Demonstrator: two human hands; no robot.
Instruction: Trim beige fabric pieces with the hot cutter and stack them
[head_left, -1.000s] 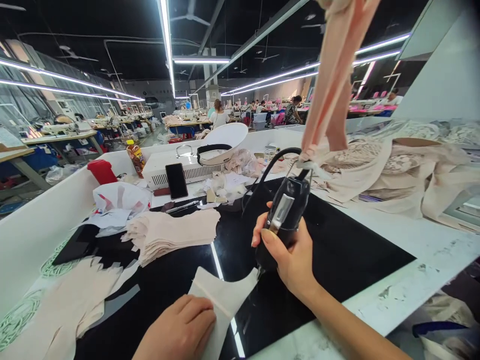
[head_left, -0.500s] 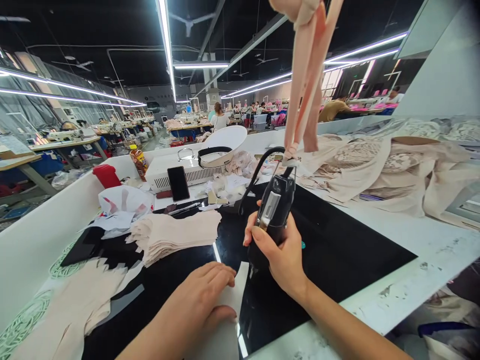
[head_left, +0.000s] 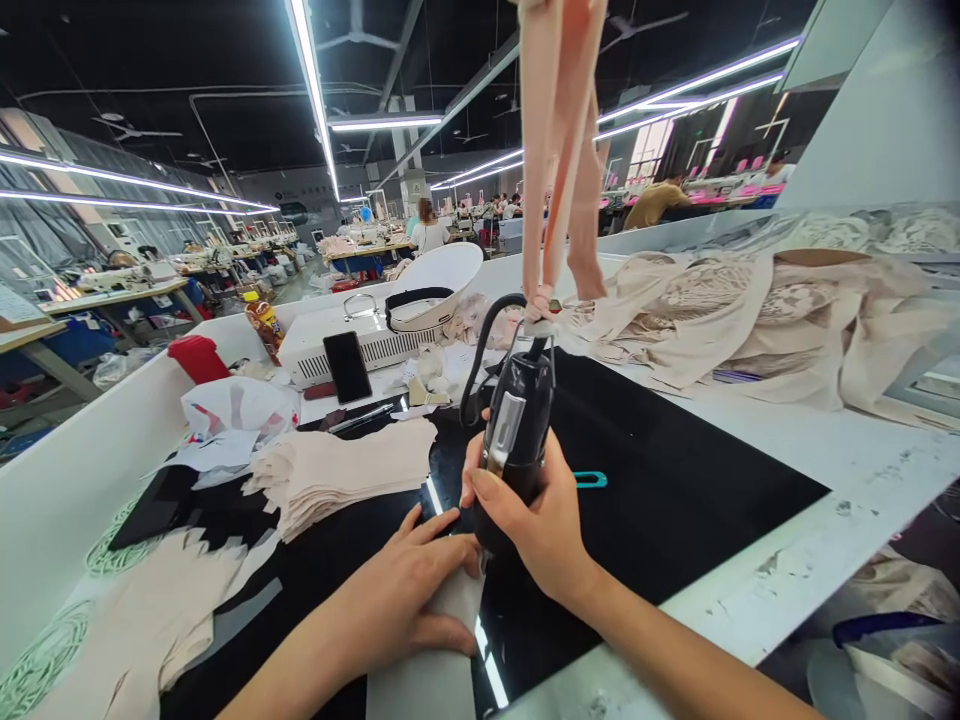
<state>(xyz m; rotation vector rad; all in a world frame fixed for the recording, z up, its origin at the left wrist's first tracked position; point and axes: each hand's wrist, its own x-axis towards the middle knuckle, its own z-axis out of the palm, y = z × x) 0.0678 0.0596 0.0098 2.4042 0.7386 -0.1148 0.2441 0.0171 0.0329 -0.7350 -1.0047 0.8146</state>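
Stacked beige fabric pieces point(head_left: 360, 465) on the black worktop point(head_left: 675, 460), your left hand point(head_left: 403, 590), fingers spread, resting on a pale sheet point(head_left: 421, 690), your right hand point(head_left: 546, 530), fingers wrapped around a black corded tool point(head_left: 517, 435) beside that sheet, a teal object point(head_left: 603, 480) further right.

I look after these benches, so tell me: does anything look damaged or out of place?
Yes: dark marks blotch the white tabletop right of the black panel, perhaps stains or wear. Also, the black tool in the right hand seems tied to peach cloth strips, a makeshift-looking support.
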